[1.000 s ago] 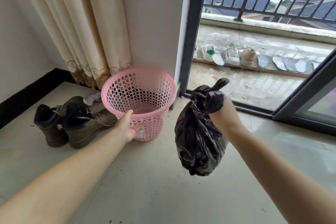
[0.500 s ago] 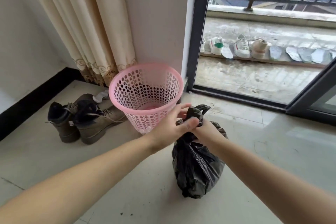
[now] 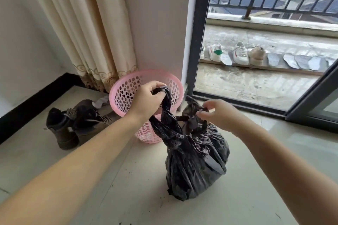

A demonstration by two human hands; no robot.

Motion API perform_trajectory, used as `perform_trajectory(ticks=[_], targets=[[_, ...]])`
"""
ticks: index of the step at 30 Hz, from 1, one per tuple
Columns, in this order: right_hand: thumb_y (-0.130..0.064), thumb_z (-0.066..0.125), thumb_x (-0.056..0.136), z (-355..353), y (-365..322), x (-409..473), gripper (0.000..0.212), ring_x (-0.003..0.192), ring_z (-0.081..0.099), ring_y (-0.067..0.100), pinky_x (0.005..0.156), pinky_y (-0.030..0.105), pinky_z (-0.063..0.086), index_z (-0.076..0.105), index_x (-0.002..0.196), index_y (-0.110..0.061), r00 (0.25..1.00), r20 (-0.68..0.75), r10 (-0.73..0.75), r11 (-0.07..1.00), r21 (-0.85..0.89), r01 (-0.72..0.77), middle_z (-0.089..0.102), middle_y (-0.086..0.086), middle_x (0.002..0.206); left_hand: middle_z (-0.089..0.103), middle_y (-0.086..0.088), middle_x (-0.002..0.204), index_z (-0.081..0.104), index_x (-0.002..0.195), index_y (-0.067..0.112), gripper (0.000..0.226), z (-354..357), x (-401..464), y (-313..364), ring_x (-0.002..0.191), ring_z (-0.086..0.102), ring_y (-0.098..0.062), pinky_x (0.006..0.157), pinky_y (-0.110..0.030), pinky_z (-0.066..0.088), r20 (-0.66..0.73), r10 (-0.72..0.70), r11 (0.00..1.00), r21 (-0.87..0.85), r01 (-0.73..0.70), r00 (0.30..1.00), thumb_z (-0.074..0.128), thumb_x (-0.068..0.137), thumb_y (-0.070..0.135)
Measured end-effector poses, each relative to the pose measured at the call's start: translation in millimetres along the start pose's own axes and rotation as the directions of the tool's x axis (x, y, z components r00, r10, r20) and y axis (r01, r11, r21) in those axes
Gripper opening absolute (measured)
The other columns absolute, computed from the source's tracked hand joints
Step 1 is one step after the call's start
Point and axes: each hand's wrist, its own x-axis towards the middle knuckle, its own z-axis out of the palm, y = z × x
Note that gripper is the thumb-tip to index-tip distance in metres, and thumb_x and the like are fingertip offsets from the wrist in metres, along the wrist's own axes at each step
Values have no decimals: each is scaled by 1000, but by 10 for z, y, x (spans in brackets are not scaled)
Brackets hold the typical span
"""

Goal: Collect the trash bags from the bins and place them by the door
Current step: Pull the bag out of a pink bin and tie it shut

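Note:
A full black trash bag (image 3: 195,166) rests on the tiled floor in front of me. My left hand (image 3: 146,100) grips one twisted ear of the bag and pulls it up and left. My right hand (image 3: 217,113) pinches the other ear between fingertips, just right of it. The two ears cross low between my hands. Behind them stands a pink perforated bin (image 3: 124,95), with no bag in it, against the wall beside the sliding balcony door (image 3: 197,42).
A pair of dark brown boots (image 3: 73,124) lies left of the bin below a beige curtain (image 3: 91,23). Past the open door, sneakers (image 3: 239,55) and insoles line a ledge on the wet balcony. Dirt specks dot the floor near the bag.
The bag hung from my right hand a second ago, while my left touched the bin. It now sits on the floor, and each hand holds one separated ear.

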Motion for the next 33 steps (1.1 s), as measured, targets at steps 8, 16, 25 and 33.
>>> perform_trajectory(ticks=[8,16,25,33], targets=[[-15,51,92,-527,-244,-166,13,111,64,24,104,45,44,63,88,-12,926,-257,-276,447,819,360,71,10,109,55,4,78,55,98,15,9,-93,19,54,68,51,-9,63,-20,42,-14,-80,996,-49,80,997,51,90,16],[-20,56,92,-309,40,-39,30,52,48,15,52,23,43,55,121,-15,957,-144,-250,554,790,263,53,2,66,60,6,71,57,97,19,10,-165,-108,292,58,51,-6,52,-7,41,-60,36,998,44,-34,998,54,88,15],[-51,66,69,-239,1,-72,74,51,44,3,50,19,37,38,133,-28,952,66,-299,849,473,234,49,-3,72,54,-2,72,38,127,28,47,-297,-139,574,63,50,-16,62,-30,39,210,212,812,506,-292,954,50,84,14],[-11,52,93,126,-404,-269,27,40,45,-2,39,8,33,50,68,-20,845,66,-531,795,385,469,48,-15,47,55,-9,87,57,115,17,34,-35,-427,674,68,53,3,67,-9,45,514,414,894,-75,-441,752,50,88,-4]])
